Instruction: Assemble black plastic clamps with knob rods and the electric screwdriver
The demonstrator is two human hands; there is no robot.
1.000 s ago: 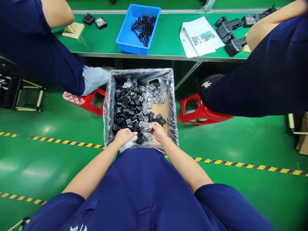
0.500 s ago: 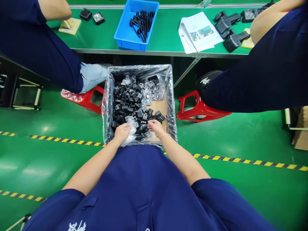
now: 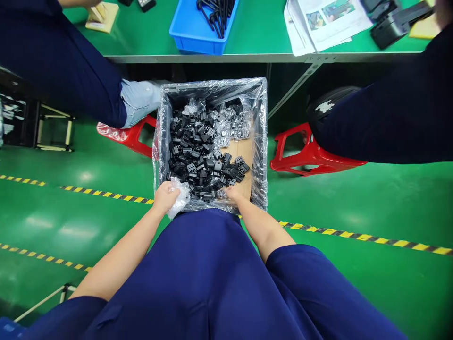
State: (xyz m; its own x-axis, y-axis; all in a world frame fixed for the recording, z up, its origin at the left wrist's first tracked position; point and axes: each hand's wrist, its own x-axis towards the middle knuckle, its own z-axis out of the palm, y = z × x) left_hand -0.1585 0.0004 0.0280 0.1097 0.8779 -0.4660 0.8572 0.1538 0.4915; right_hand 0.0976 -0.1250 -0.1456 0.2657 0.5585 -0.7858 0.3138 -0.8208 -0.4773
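Observation:
A cardboard box lined with clear plastic (image 3: 261, 141) stands on the green floor in front of me, filled with several small black plastic parts (image 3: 198, 151), some in small clear bags. My left hand (image 3: 163, 197) is at the box's near left corner, closed on a crumpled clear plastic bag (image 3: 179, 197). At the near edge, my right hand (image 3: 233, 192) reaches among the black parts; its fingers are partly hidden, so what it grips is unclear.
Two people in dark blue sit on red stools (image 3: 311, 153) either side of the box, at a green workbench (image 3: 262, 33). On the bench are a blue bin (image 3: 189, 30) of black parts, papers (image 3: 325, 21) and black housings (image 3: 392, 23). Yellow-black tape (image 3: 354, 236) crosses the floor.
My left hand has drawn back toward the box's near left corner with the clear bag. My right hand has shifted toward the near edge. The view has tilted downward.

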